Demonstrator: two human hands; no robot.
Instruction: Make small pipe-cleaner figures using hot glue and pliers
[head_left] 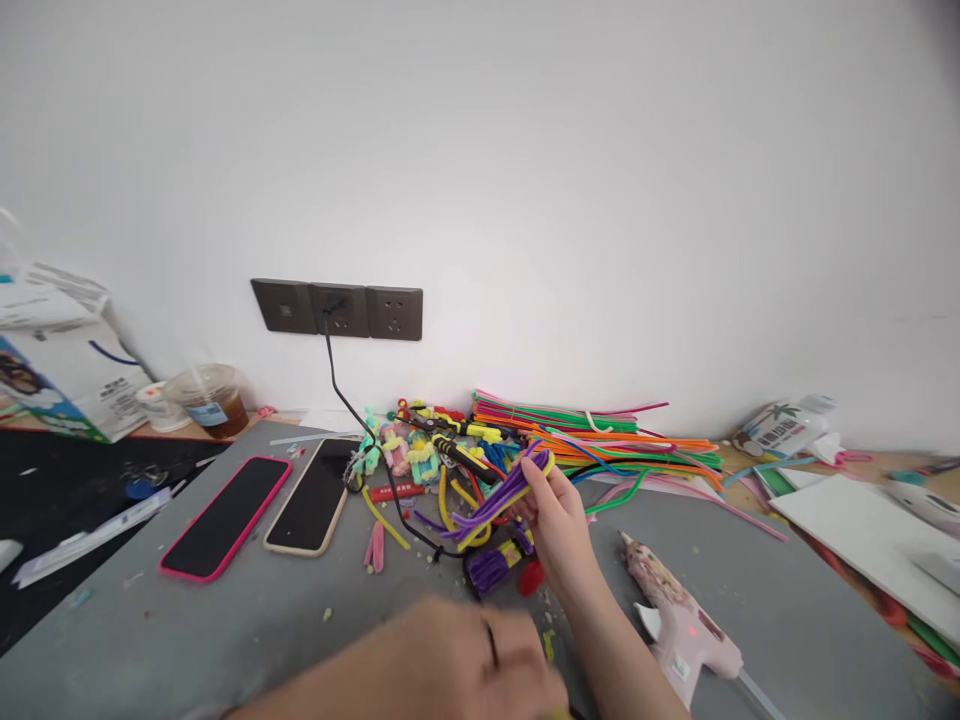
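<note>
My right hand point(556, 520) is raised over the grey mat point(225, 630), fingers pinched on a bundle of purple and yellow pipe cleaners point(499, 497) that trails to the left. My left hand point(457, 660) is close to the camera at the bottom, blurred, so its fingers cannot be read. Below the bundle lie a purple coiled piece point(491, 567) and a red pompom point(531, 577). A pink glue gun point(679, 625) rests to the right of my wrist.
A heap of coloured pipe cleaners point(600, 435) lies by the wall, with small fuzzy figures point(409, 450) and pliers point(461, 455) beside it. Two phones point(225, 515) point(315, 495) lie at left. A black cable point(337, 385) runs from the wall socket. A cup point(210, 400) and box point(67, 370) stand far left.
</note>
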